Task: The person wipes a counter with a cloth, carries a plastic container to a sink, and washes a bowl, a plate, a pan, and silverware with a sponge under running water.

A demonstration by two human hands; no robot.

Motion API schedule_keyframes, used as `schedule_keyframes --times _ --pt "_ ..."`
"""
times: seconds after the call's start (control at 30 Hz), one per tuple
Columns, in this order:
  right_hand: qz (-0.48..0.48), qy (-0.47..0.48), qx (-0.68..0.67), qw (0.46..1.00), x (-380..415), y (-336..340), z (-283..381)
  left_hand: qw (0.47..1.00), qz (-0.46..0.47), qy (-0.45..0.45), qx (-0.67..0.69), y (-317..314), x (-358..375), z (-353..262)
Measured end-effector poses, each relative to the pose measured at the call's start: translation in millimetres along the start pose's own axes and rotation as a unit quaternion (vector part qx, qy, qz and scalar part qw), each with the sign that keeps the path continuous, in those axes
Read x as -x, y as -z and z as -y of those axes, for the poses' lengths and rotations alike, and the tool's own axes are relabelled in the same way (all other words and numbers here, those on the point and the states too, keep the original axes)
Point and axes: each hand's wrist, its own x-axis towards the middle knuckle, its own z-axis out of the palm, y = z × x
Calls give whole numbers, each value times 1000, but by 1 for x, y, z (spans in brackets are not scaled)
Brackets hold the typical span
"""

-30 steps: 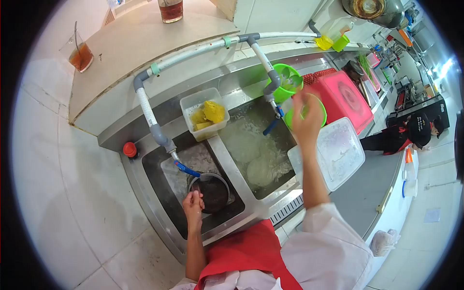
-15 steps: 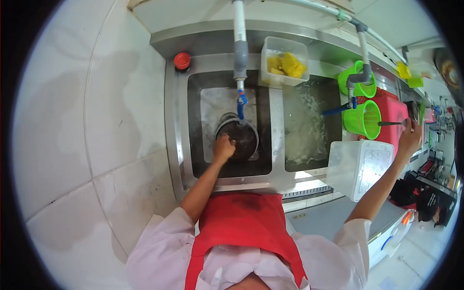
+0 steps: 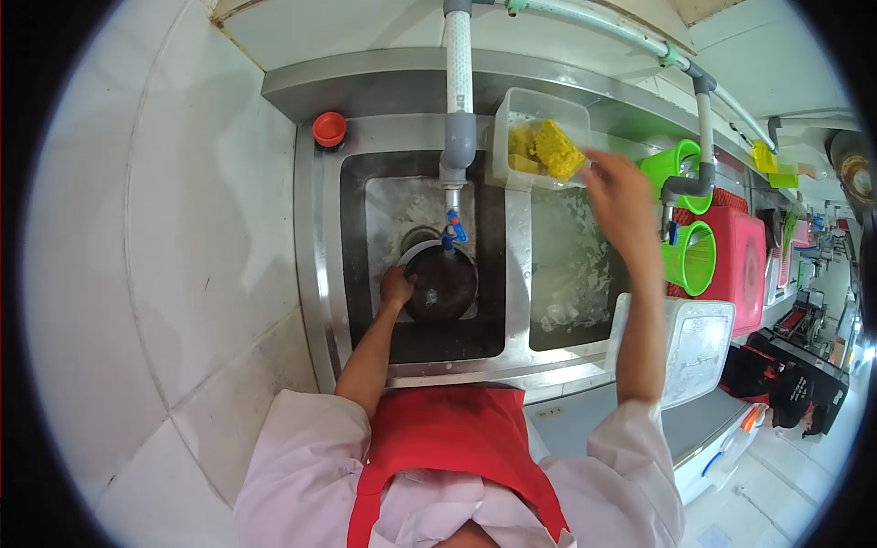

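Note:
In the left sink basin (image 3: 384, 196), my left hand (image 3: 396, 288) is closed on the left rim of a dark round pot (image 3: 442, 288), under the blue-handled tap (image 3: 454, 228). My right hand (image 3: 619, 187) is over the right basin's far side, its fingertips at the right corner of a yellow sponge (image 3: 556, 149). Motion blurs these fingers, and whether they grip the sponge cannot be made out. The sponge leans in a clear plastic container (image 3: 501, 137) with other yellow pieces and suds, on the ledge behind the basins.
Cloudy water (image 3: 571, 274) fills the right basin. Two green baskets (image 3: 699, 258), a red-pink bin (image 3: 742, 265) and a clear tub (image 3: 699, 342) stand to the right. A red cup (image 3: 329, 129) sits back left. Grey pipes (image 3: 459, 82) hang overhead.
My right hand has left the dark-handled utensil by the green basket and come left to the sponge container. My left hand has moved from over the pot's inside to its left rim.

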Motion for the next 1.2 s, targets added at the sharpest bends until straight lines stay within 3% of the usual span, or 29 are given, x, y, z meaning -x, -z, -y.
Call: schedule_keyframes --times 0.03,0.13,0.17,0.23,0.37,0.43,0.5,0.53,0.6,0.63,0.67,0.73,0.83,0.87,0.93,1.0,1.07,1.1,1.13,1.17,1.2 --pt "-7 57 44 997 -22 -38 -18 999 -34 -37 -1 0 3 -3" --pt "239 15 309 920 -89 -98 -39 994 -77 -69 33 16 16 -19" --pt "242 19 309 920 -105 -106 -42 992 -79 -63 70 20 23 -24" --pt "367 11 351 861 -122 -121 -49 984 -111 -84 113 22 27 -28" --pt "400 41 347 847 -125 -129 -65 959 -160 -122 200 33 19 -17" --pt "430 35 388 815 -130 -122 -63 955 -147 -116 229 22 2 4" --pt "369 64 378 847 -125 -107 -55 899 -86 -51 426 15 -10 19" --pt "308 92 369 872 -120 -96 -49 900 -86 -54 424 25 -5 9" --pt "253 50 343 903 -107 -68 -29 798 5 123 589 44 19 -27" --pt "202 88 323 920 -94 -50 -24 795 5 122 594 28 11 -20" --pt "149 126 301 934 -79 -31 -18 746 56 115 654 3 -8 -5" --pt "23 55 205 977 -44 -1 17 644 129 87 749 -18 -20 -6" --pt "-22 -75 48 996 11 22 52 594 174 67 782 -48 -40 0" --pt "-17 -138 -30 990 32 23 56 593 174 67 783 -42 -38 -5" --pt "7 -92 -139 986 77 2 49 648 206 63 731 -24 -29 -14" --pt "79 -206 -402 888 105 -36 59 654 222 53 722 -15 -27 -11" --pt "154 -241 -480 829 137 -107 33 664 235 44 709 -5 -17 -5" --pt "184 -228 -509 809 150 -153 17 716 189 48 670 2 -3 -6" --pt "188 -286 -554 759 155 -188 18 764 141 53 628 8 12 -8" --pt "200 -322 -592 712 155 -216 22 767 136 52 625 19 31 -16" --pt "157 -200 -469 846 158 -251 19 800 102 43 590 32 55 -27"
